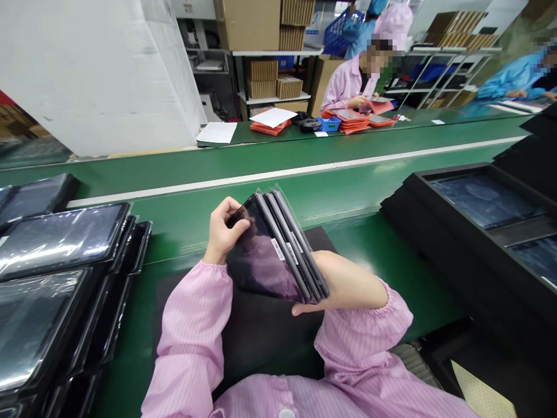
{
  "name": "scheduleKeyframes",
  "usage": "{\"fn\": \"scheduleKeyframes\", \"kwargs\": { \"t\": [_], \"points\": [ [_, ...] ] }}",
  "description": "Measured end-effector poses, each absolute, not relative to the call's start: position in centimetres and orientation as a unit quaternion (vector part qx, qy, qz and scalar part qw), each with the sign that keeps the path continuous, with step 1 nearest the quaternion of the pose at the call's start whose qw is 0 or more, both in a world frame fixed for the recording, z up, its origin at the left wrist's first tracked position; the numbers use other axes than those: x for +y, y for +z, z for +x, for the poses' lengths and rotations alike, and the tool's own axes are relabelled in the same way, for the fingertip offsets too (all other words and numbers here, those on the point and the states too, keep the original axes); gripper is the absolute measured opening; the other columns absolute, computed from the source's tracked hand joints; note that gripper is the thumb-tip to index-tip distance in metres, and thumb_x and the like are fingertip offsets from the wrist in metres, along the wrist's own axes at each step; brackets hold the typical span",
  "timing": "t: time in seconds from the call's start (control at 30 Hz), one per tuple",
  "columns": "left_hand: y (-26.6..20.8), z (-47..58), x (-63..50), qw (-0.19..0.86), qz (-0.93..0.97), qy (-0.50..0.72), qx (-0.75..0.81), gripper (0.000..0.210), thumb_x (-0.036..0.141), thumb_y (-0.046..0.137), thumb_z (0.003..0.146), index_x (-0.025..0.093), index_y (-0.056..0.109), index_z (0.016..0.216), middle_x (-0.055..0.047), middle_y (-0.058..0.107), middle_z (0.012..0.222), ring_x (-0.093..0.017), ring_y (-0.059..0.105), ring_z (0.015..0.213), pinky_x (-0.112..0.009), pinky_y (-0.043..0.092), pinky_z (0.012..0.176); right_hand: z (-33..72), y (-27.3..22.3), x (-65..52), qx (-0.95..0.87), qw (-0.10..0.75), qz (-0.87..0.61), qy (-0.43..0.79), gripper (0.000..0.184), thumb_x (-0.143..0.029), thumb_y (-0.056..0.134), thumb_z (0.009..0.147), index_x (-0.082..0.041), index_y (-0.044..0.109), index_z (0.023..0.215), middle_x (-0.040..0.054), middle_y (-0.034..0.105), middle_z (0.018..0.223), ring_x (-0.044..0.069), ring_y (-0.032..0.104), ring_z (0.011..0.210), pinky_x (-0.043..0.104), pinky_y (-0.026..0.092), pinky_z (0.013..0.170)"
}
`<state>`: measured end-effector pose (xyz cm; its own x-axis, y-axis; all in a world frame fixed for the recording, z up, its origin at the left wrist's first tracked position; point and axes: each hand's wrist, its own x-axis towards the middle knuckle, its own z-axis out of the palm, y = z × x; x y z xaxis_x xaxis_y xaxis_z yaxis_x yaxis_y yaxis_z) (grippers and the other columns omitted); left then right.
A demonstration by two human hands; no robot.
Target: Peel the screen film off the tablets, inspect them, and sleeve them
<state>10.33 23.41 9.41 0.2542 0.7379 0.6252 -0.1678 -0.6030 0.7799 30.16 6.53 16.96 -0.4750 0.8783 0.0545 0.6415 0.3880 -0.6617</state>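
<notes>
A small stack of tablets (pixel 265 261), dark-screened with grey edges and wrapped in clear film, is held tilted between my two hands. White labels show on their edges. My left hand (pixel 227 227) grips the upper left side, its thumb lying on the front screen and its fingers going behind. Around the lower right end, my right hand (pixel 328 278) supports the stack from behind and below; most of its fingers are hidden. Under the hands lies a black mat (pixel 256 331) on the green bench.
Several film-wrapped tablets (pixel 61 238) are piled at the left. On the right, black trays (pixel 418 220) hold more tablets. Beyond the green ledge (pixel 217 194), a person in pink (pixel 343 81) handles orange-red sleeves near a blue bin (pixel 329 124). Shelves with cartons (pixel 263 69) stand behind.
</notes>
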Motion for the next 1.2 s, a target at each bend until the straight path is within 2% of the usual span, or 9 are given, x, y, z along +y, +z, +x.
{"fn": "scheduleKeyframes", "kwargs": {
  "t": [0.33, 0.53, 0.7, 0.83, 0.97, 1.2],
  "points": [
    [9.7, 10.5, 23.5, 0.435, 0.681, 0.563, 0.175, 0.053, 0.07, 0.065, 0.074, 0.021, 0.045, 0.074, 0.004, 0.044, 0.061, -0.012, 0.039, 0.05, -0.026, 0.032, 0.048, 28.3, 17.6, 6.0, -0.814, 0.221, -0.458, 0.281, 0.04, -0.037, 0.087, 0.068, -0.019, 0.056, 0.085, -0.0008, 0.065, 0.081, 0.017, 0.062, 0.069, 0.026, 0.045, 0.062],
    [9.2, 10.5, 23.8, 0.467, 0.659, 0.563, 0.177, 0.057, 0.077, 0.051, 0.079, 0.021, 0.054, 0.086, 0.002, 0.045, 0.06, -0.014, 0.039, 0.049, -0.029, 0.031, 0.046, 25.6, 18.1, 5.8, -0.785, 0.225, -0.492, 0.301, 0.043, -0.034, 0.089, 0.064, -0.022, 0.053, 0.082, -0.0034, 0.065, 0.079, 0.017, 0.063, 0.067, 0.027, 0.045, 0.061],
    [8.8, 10.3, 23.8, 0.495, 0.637, 0.56, 0.191, 0.065, 0.085, 0.046, 0.075, 0.021, 0.055, 0.081, 0.001, 0.047, 0.058, -0.014, 0.04, 0.047, -0.03, 0.032, 0.045, 24.9, 18.1, 6.0, -0.781, 0.225, -0.496, 0.306, 0.044, -0.035, 0.089, 0.064, -0.023, 0.052, 0.083, -0.0038, 0.066, 0.081, 0.017, 0.062, 0.067, 0.028, 0.045, 0.061],
    [8.6, 10.2, 23.9, 0.488, 0.651, 0.554, 0.179, 0.064, 0.083, 0.044, 0.079, 0.021, 0.055, 0.086, 0.002, 0.045, 0.058, -0.014, 0.04, 0.046, -0.03, 0.032, 0.045, 24.8, 18.2, 6.0, -0.777, 0.215, -0.502, 0.314, 0.043, -0.033, 0.089, 0.064, -0.023, 0.051, 0.082, -0.0048, 0.065, 0.08, 0.016, 0.061, 0.066, 0.027, 0.045, 0.059],
    [8.8, 10.3, 24.0, 0.464, 0.666, 0.564, 0.152, 0.058, 0.078, 0.043, 0.084, 0.021, 0.055, 0.086, -0.001, 0.049, 0.068, -0.016, 0.046, 0.055, -0.031, 0.036, 0.051, 25.0, 18.3, 5.6, -0.782, 0.208, -0.505, 0.301, 0.043, -0.031, 0.089, 0.064, -0.022, 0.049, 0.079, -0.0052, 0.063, 0.076, 0.016, 0.06, 0.064, 0.027, 0.044, 0.058],
    [9.7, 10.4, 23.3, 0.431, 0.688, 0.569, 0.134, 0.053, 0.073, 0.045, 0.086, 0.021, 0.052, 0.083, 0.002, 0.044, 0.064, -0.014, 0.039, 0.053, -0.03, 0.031, 0.051, 25.2, 18.4, 4.9, -0.805, 0.173, -0.498, 0.272, 0.029, -0.026, 0.083, 0.07, -0.021, 0.054, 0.072, -0.0043, 0.061, 0.074, 0.016, 0.059, 0.064, 0.027, 0.044, 0.059]
  ]
}}
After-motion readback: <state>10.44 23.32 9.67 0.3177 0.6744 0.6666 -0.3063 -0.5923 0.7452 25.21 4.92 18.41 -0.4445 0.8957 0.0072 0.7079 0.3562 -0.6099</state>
